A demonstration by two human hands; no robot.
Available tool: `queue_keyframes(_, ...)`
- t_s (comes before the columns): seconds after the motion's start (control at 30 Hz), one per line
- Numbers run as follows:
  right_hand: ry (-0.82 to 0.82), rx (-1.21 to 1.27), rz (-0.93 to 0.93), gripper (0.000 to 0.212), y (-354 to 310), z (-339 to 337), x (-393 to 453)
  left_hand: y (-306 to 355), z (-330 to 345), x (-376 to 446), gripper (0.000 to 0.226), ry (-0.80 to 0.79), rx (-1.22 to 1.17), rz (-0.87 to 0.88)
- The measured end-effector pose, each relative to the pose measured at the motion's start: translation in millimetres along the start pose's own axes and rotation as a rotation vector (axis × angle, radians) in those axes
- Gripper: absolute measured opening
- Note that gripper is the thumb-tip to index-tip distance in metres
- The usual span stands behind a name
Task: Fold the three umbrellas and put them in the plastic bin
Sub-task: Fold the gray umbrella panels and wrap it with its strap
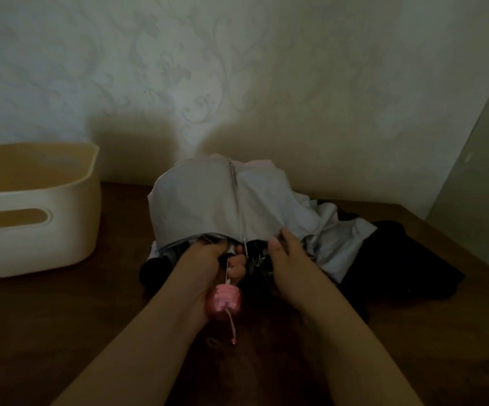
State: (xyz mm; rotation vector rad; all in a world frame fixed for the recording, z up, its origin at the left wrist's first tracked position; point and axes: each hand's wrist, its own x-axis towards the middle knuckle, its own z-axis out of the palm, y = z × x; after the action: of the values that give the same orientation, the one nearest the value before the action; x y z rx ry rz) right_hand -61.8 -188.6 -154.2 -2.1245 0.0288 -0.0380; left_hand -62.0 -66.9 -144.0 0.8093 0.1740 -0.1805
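A pale grey umbrella (208, 200) lies collapsed but loose in the middle of the table, its metal rib running up the canopy. My left hand (205, 265) grips its shaft just above the pink handle (223, 301), from which a cord hangs. My right hand (288, 253) pinches the canopy's lower edge near the rib tips. A dark umbrella (392, 259) lies to the right, partly beneath the grey cloth. Black fabric (155, 268) shows under my left hand. The cream plastic bin (35, 212) stands at the left, and nothing shows inside it.
The brown wooden table (61, 332) runs up to a patterned wall (237, 68) behind the umbrellas. A grey-green panel (477, 171) rises at the right edge. The bin has a cut-out handle facing me.
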Motion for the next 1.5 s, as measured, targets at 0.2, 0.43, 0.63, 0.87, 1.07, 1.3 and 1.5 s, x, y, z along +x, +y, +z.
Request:
queue_keyframes(0.2, -0.020, 0.647, 0.157, 0.053, -1, 31, -4, 1, -6, 5, 0.027, 0.077, 0.201, -0.073)
queue_keyframes(0.43, 0.026, 0.492, 0.069, 0.047, 2, 29, -7, 4, -22, 22, 0.043, 0.174, 0.971, 0.058)
queue_keyframes(0.63, 0.065, 0.461, 0.031, 0.037, 5, 30, -6, -4, -26, 13, 0.051, 0.117, 1.023, 0.099)
queue_keyframes(0.87, 0.008, 0.292, -0.065, 0.023, 1, 23, -11, -3, -15, 1, 0.030, 0.116, 0.599, -0.032)
queue_keyframes(1.07, -0.077, 0.285, -0.103, 0.026, 2, 12, -7, 1, -15, -4, 0.029, 0.027, 0.272, -0.175)
queue_keyframes(1.3, 0.004, 0.250, -0.184, 0.047, 7, 22, -6, 5, -13, -7, 0.033, -0.016, 0.182, -0.216)
queue_keyframes(1.5, 0.000, 0.030, -0.302, 0.039, 3, 21, -8, 3, -13, -7, 0.032, -0.028, 0.178, -0.217)
